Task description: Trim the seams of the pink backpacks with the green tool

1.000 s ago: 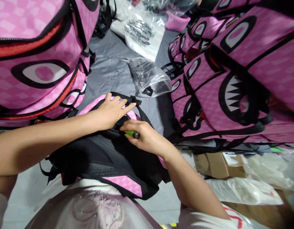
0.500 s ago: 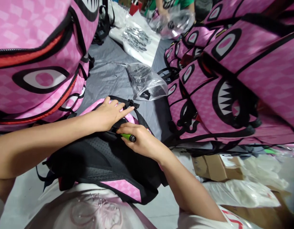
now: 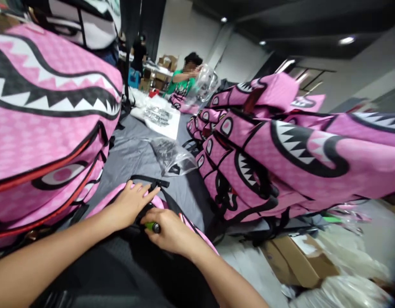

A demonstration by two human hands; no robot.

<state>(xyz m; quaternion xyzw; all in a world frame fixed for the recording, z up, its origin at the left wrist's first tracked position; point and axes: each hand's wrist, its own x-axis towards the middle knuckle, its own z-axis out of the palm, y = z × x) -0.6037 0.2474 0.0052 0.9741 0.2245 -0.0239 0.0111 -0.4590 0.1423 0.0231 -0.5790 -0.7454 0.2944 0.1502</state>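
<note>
A black and pink backpack (image 3: 110,261) lies in front of me, its black back side up. My left hand (image 3: 129,206) rests on its top edge with the fingers stretched out and spread, beside a black strap with a buckle. Close by, my right hand (image 3: 170,231) is closed around a small green tool with a black end (image 3: 150,226). The tool's tip is hidden against the bag, so I cannot tell its exact kind.
Pink shark-mouth backpacks (image 3: 56,141) are stacked at the left; another long pile (image 3: 248,158) runs along the right. A clear plastic bag (image 3: 174,156) and white packaging (image 3: 167,122) lie on the grey cover. Behind, a person in green (image 3: 184,79) handles clear plastic. A cardboard box (image 3: 293,261) stands lower right.
My view has tilted up, bringing the room and ceiling into sight. Both hands keep their places on the backpack, the right still holding the green tool. The co-worker's plastic bag is now held up.
</note>
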